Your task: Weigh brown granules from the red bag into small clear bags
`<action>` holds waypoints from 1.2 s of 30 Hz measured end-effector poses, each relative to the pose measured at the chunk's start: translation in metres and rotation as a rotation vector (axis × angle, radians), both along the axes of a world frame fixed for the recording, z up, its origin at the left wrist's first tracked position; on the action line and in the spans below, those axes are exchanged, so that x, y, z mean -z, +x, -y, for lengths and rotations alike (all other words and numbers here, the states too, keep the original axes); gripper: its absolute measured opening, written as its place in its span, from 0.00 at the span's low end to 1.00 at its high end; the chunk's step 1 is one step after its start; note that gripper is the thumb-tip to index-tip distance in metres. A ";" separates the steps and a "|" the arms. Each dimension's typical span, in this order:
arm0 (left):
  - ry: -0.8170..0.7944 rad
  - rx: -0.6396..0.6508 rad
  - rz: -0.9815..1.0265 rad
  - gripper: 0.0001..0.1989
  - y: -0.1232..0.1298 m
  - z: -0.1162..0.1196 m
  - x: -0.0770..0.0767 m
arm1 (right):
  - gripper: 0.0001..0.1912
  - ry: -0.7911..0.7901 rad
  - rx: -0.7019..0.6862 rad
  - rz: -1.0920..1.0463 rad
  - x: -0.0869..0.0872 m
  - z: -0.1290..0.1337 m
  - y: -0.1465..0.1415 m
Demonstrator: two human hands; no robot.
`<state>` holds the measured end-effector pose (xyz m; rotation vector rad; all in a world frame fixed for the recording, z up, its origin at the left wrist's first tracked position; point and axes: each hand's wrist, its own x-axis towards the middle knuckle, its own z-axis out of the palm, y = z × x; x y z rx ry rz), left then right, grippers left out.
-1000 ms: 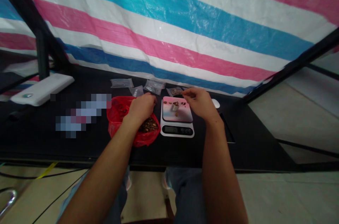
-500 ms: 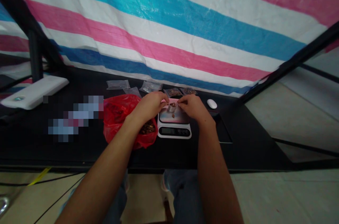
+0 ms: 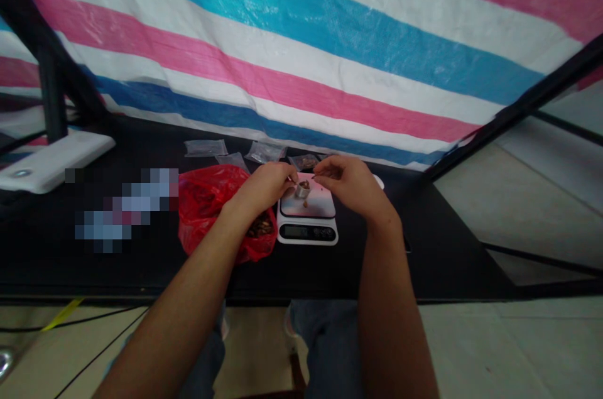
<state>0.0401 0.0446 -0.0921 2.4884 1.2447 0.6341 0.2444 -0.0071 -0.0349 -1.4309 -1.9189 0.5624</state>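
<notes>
My left hand (image 3: 264, 187) and right hand (image 3: 351, 184) are pinched narrow just beside the small metal cup (image 3: 302, 190) on the digital scale (image 3: 307, 231), holding I can't tell what; one careless knock could tip the cup, spilling its brown bits (image 3: 304, 185) and spoiling the reading.

Ambient light is soft and even, with no hard shadows. The striped tarp (image 3: 301, 41) reads brightest; my forearms (image 3: 391, 298) and the black table (image 3: 438, 261) fall dim. Wide-angle distortion bends the frame edges; fine detail on the scale (image 3: 307, 229) stays soft.
</notes>
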 end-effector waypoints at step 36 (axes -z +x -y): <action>0.130 0.145 0.218 0.11 0.011 0.015 -0.019 | 0.09 -0.092 0.110 0.213 -0.011 0.017 -0.014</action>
